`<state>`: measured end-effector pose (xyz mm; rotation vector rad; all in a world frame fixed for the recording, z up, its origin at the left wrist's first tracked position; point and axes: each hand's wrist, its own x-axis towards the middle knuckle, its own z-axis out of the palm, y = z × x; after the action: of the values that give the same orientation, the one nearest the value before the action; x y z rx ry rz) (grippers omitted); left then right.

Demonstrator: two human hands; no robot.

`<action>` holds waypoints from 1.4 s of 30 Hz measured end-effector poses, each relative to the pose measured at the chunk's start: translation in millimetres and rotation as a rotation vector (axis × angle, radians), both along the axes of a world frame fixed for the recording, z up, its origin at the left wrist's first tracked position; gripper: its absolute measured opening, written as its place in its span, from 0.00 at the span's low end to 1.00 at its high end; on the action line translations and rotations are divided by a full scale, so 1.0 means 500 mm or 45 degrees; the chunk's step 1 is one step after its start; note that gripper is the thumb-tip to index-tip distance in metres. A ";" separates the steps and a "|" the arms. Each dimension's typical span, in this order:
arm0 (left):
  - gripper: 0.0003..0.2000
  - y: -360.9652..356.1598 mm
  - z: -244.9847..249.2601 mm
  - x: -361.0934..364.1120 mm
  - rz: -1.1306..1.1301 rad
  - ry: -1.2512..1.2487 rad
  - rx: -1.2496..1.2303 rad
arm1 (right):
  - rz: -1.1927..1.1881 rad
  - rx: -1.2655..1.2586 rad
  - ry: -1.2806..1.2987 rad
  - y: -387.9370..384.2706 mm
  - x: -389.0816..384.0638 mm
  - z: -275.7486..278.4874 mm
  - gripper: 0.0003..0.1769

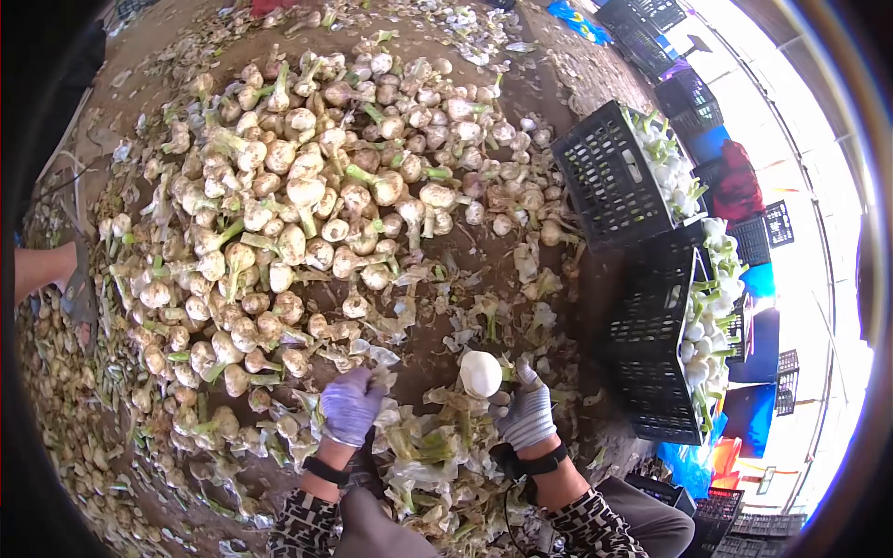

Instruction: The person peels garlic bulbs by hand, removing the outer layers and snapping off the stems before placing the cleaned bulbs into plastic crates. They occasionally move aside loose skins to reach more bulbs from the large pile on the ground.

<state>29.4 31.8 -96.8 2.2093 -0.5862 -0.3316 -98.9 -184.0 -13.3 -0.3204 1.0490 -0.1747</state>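
A clean white garlic bulb (481, 374) is held by its green stem in my right hand (526, 409), which wears a light grey glove and has its fingers closed round the stem. My left hand (352, 406), in a purple-stained glove, is to the left with its fingers drawn together at some papery peel (382, 357); what they grip is too small to tell. Peeled skins (437, 456) lie heaped below and between both hands. A large pile of unpeeled, soil-marked bulbs (307, 191) spreads beyond my left hand.
Two black crates, one upper (609, 177) and one lower (651, 339), stand at the right with white bulbs in them. More black crates (688, 98) and blue sheets are behind. Another person's foot (74, 274) is at the left edge.
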 end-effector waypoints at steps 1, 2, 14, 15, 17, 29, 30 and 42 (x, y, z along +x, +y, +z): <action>0.07 0.015 -0.039 -0.011 -0.068 -0.134 0.114 | 0.022 -0.004 -0.055 -0.010 -0.010 0.002 0.20; 0.10 0.010 -0.031 -0.022 -0.131 -0.323 0.390 | -0.012 -0.046 -0.065 -0.017 -0.016 0.008 0.20; 0.16 -0.037 -0.034 -0.196 -1.873 0.814 0.312 | -0.281 -2.286 0.796 -0.420 -0.273 0.375 0.17; 0.16 -0.036 -0.033 -0.203 -1.921 1.005 0.320 | 0.002 -2.572 1.286 -0.467 -0.320 0.383 0.17; 0.16 -0.028 -0.030 -0.226 -1.915 1.431 0.326 | 0.325 -2.865 1.712 -0.507 -0.358 0.390 0.18; 0.14 0.076 0.009 -0.133 -0.847 0.022 -0.015 | 1.510 -2.265 0.102 0.097 0.247 -0.062 0.22; 0.16 0.091 0.030 -0.114 -0.893 0.008 0.039 | 1.436 -2.276 0.072 0.126 0.274 -0.100 0.25; 0.14 0.084 -0.002 0.003 0.455 0.639 -0.561 | 1.230 -2.005 -0.063 0.142 0.318 -0.189 0.18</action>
<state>30.7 73.8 -97.8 1.6728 0.0171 -0.4917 60.1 -113.0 -107.9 -2.1605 0.3998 -0.0920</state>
